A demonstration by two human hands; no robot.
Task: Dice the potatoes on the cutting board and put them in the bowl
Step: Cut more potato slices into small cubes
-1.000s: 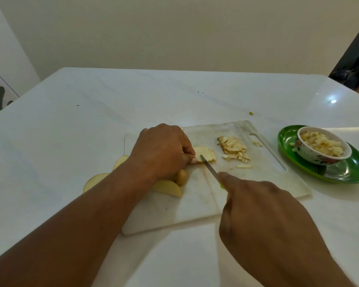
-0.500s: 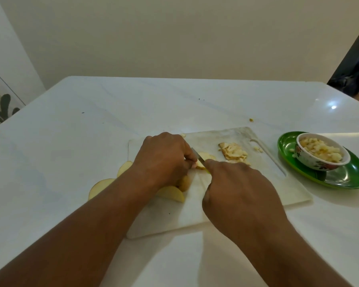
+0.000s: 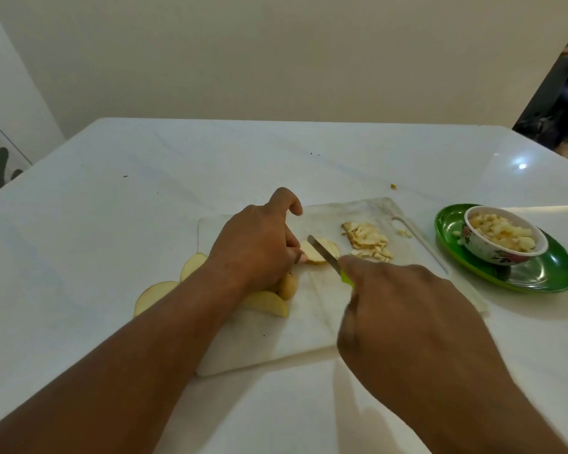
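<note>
A person's left hand holds a stack of potato slices steady on a white cutting board, its fingers curled onto the near end of the slices and the index finger lifted in a hook above them. The right hand grips a knife by its bright green handle, fingers wrapped closed around it, with the blade laid across the top of the slices and its tip pointing toward the left hand. Just beyond the blade, toward the far right of the board, lies a heap of diced potato, with a few loose bits near the board's handle slot. Uncut potato wedges rest under and beside the left wrist at the board's left edge, and two more slices lie off the board on the white bench. To the right of the board, a small flower-patterned bowl filled with diced potato stands on a green plate, where a few pieces lie outside the bowl. A single potato scrap sits on the bench beyond the board's far corner.
</note>
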